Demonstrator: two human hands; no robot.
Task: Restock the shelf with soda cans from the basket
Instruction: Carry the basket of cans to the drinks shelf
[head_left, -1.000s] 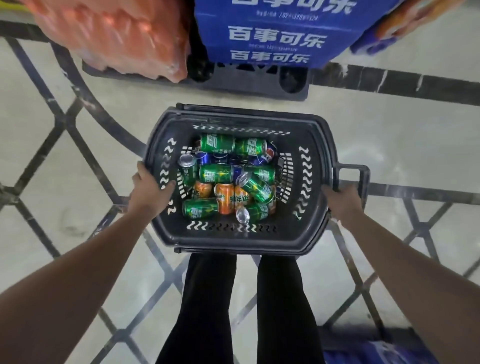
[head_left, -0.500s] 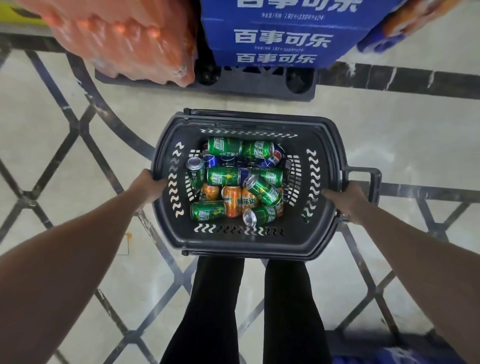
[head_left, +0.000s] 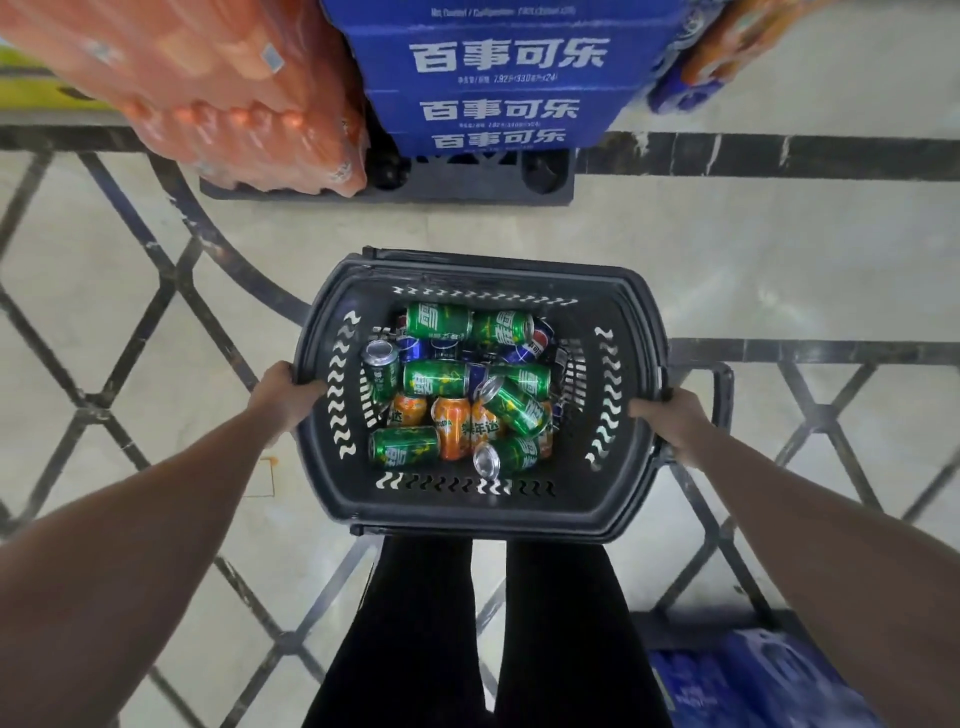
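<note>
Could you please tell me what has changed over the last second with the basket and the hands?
The stacked blue cartons fill more of the view, so the person has stepped closer. Left hand and right hand still grip the basket by its sides. The cans lie unchanged; none taken out.

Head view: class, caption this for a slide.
Both hands, left hand and right hand, grip a black basket of soda cans.

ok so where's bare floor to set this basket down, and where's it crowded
Bare floor lies between the basket, gripped by the left hand and right hand, and the black pallet. Crowded: blue cola cases and orange packs ahead, a blue pack near-right.
</note>
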